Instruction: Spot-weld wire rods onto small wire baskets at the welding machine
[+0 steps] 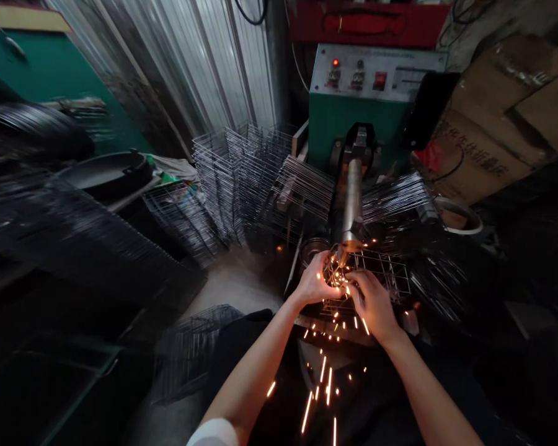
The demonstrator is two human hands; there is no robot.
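A wire grid (397, 273) lies beneath the thick metal electrode arm (353, 201) of a green spot welder (363, 118). My left hand (315, 284) grips the grid's near left part, thumb pointing right and fingers curled toward the electrode tip. My right hand (373, 305) is closed on the near side of the same grid, its fingers bent close to the tip. Bright orange sparks (337, 275) burst between my two hands and fall toward my lap. Glare and sparks partly hide my fingertips and the wires there.
Stacked wire panels (232, 179) stand left of the welder. Bundles of wire pieces (309, 186) flank the electrode arm. A white-rimmed bucket (469, 223) and cardboard boxes (488, 148) are at right. A dark phone-like slab (430, 108) hangs before the control panel (404, 71), whose red lamp glows.
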